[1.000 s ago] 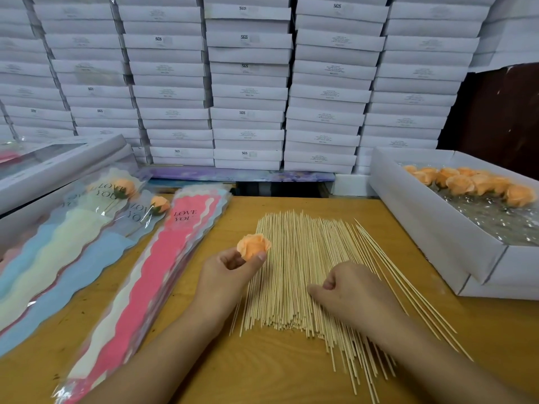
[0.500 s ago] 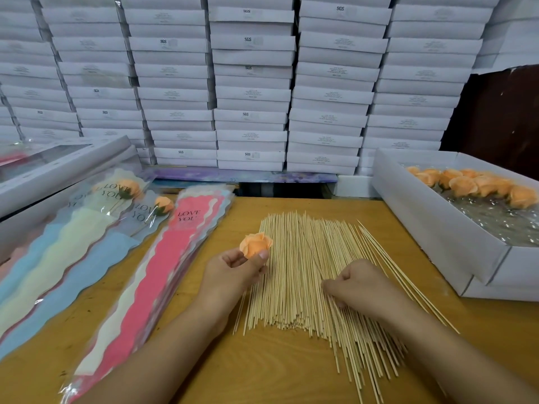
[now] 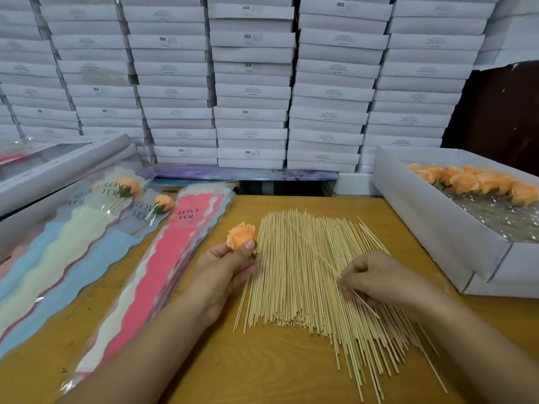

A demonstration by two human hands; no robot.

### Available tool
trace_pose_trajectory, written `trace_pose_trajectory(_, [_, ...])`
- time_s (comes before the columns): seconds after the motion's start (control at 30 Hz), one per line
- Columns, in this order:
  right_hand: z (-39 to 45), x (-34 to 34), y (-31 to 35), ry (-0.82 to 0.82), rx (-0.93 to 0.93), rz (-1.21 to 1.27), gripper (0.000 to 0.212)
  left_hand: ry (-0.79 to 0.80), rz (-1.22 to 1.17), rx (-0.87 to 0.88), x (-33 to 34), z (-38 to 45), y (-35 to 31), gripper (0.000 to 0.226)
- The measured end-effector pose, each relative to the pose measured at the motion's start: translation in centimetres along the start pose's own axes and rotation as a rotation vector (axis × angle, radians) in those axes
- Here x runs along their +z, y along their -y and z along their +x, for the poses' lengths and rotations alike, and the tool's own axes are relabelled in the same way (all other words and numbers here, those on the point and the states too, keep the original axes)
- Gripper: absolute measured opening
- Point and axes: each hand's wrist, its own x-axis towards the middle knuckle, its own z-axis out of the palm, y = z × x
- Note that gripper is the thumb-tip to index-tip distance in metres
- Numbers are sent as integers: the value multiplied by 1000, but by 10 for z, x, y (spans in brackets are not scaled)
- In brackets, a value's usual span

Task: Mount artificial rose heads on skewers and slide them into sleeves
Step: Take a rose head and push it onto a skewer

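My left hand (image 3: 227, 269) pinches an orange rose head (image 3: 240, 235) between thumb and fingers, just left of a spread pile of bamboo skewers (image 3: 300, 275) on the wooden table. My right hand (image 3: 379, 279) rests over the right part of the pile and pinches a single skewer (image 3: 326, 262), lifted at a slant above the others. A stack of pink "LOVE YOU" sleeves (image 3: 163, 263) lies left of my left hand. Two filled sleeves with orange roses (image 3: 128, 186) lie further left.
A white box (image 3: 437, 225) at the right holds several orange rose heads (image 3: 472, 182) on clear film. A wall of stacked white boxes (image 3: 250, 83) stands behind the table. Another windowed box (image 3: 58, 167) sits at the far left.
My right hand has picked one skewer out of the pile and raised it at a slant. My left hand keeps the rose head in nearly the same place.
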Motion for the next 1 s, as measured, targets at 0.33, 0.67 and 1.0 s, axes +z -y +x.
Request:
trace_pose_trajectory(0.33, [-1,-22,-8,-30,-73,-4,16,-65,-212,24,-9,7,-14,32])
trace_pose_trajectory(0.67, [3,-34,-17,0,-89,-146,14,-137,-344,52,-13,10,-21,48])
trace_pose_trajectory(1.0, [3,-28,-14,19,-90,-245,12,-120,-359,53,-13,8,-22,30])
